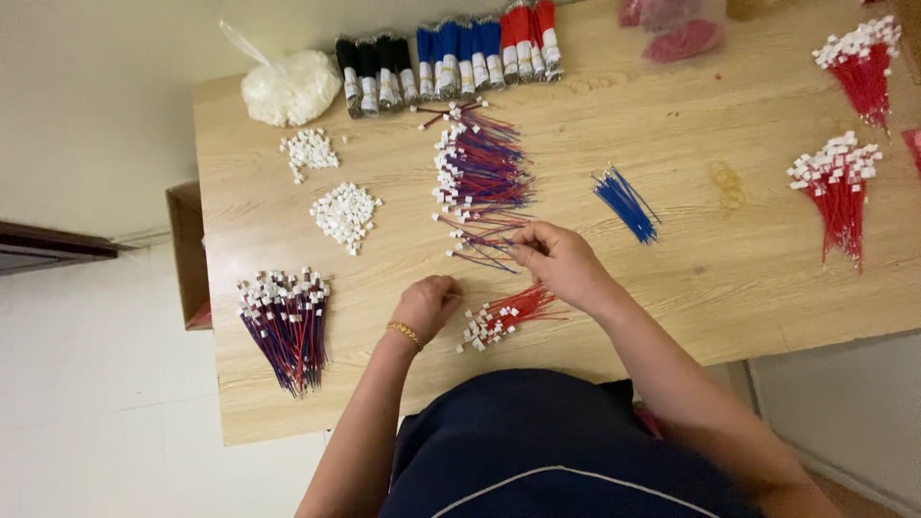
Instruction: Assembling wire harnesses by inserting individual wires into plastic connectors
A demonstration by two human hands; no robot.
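With the right hand (559,259) pinching a wire off the red-and-blue pile (480,182) mid-worktop (729,278) and the left hand (427,302) curled shut beside the red bundle (504,317), lifting single strands should avoid tangles.

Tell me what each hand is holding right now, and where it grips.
Right hand pinches a blue wire at one end. Left hand is curled shut; whether it holds anything cannot be told.
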